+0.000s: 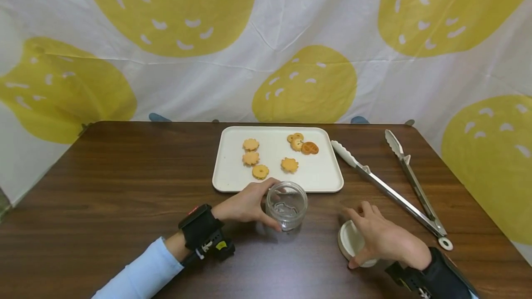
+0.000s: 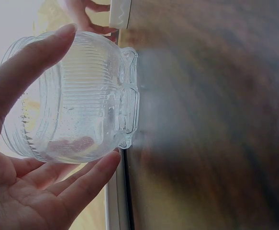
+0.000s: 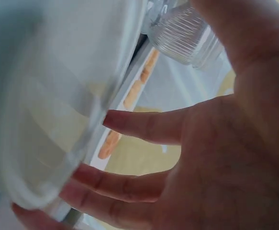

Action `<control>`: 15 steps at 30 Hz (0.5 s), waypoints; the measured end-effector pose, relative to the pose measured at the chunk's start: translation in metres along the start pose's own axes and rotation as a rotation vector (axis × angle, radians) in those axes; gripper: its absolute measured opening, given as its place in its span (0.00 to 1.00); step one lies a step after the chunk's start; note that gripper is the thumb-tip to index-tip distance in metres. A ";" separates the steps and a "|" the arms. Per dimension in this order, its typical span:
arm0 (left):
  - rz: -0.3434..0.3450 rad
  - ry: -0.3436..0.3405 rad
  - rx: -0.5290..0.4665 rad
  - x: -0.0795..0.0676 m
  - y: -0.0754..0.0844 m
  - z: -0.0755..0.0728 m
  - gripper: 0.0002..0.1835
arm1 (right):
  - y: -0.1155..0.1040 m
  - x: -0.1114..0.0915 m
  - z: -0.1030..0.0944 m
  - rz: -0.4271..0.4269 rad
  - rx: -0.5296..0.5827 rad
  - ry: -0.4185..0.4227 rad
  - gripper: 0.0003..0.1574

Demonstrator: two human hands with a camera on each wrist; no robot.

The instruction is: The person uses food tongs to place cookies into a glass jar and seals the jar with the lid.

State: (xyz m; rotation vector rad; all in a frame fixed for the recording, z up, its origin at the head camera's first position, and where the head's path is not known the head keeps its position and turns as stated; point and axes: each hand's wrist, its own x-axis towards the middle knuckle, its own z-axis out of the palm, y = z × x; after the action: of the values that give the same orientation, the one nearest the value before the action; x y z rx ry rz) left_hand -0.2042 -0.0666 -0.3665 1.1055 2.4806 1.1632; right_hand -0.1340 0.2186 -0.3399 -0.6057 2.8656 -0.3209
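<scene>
A clear ribbed glass jar (image 1: 287, 204) stands upright and uncovered, its threaded mouth showing in the left wrist view. My left hand (image 1: 249, 202) grips its side, thumb on one side and fingers round the other. Whether the base touches the table cannot be told. To the right, a round cream lid (image 1: 350, 241) lies low at the table. My right hand (image 1: 382, 239) is over its right side, thumb at the near rim, one finger blurred near the far rim. In the right wrist view the fingers (image 3: 149, 127) look spread and fairly straight beside the lid (image 3: 58, 105).
Behind the jar, a white tray (image 1: 232, 179) carries several cookies, including a flower-shaped one (image 1: 289, 164) and a pretzel-shaped one (image 1: 309, 148). Long metal tongs (image 1: 399, 195) with pale tips lie spread on the right of the brown wooden table (image 1: 104, 197). A yellow-patterned cloth (image 1: 307, 86) hangs behind.
</scene>
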 end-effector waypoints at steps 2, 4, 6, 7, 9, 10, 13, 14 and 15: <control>0.003 0.001 0.003 0.000 0.000 0.000 0.43 | 0.000 0.000 0.001 -0.012 0.000 -0.008 0.58; 0.004 0.000 0.005 0.000 0.000 0.000 0.43 | 0.001 0.002 0.001 -0.033 -0.011 0.004 0.52; 0.004 0.000 0.007 0.000 0.000 0.000 0.43 | 0.002 0.004 0.001 -0.058 -0.023 0.025 0.48; 0.005 0.000 0.008 0.000 0.000 0.000 0.43 | 0.002 0.006 0.000 -0.071 -0.027 0.040 0.47; 0.006 0.002 0.009 0.000 0.000 -0.001 0.43 | 0.002 0.009 0.000 -0.094 -0.038 0.078 0.46; 0.007 0.003 0.010 0.000 0.000 -0.001 0.43 | 0.002 0.011 0.000 -0.107 -0.041 0.095 0.46; 0.009 0.006 0.009 0.000 0.000 -0.001 0.43 | 0.001 0.016 0.000 -0.117 -0.042 0.122 0.46; 0.011 0.006 0.010 0.000 0.000 0.000 0.43 | 0.001 0.018 0.000 -0.118 -0.042 0.123 0.46; 0.012 0.005 0.010 0.000 0.000 0.000 0.43 | 0.001 0.019 0.000 -0.116 -0.039 0.119 0.46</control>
State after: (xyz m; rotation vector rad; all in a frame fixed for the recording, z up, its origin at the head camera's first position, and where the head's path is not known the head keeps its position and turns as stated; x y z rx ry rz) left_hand -0.2044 -0.0666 -0.3663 1.1227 2.4903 1.1592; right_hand -0.1517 0.2116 -0.3432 -0.7874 2.9626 -0.3296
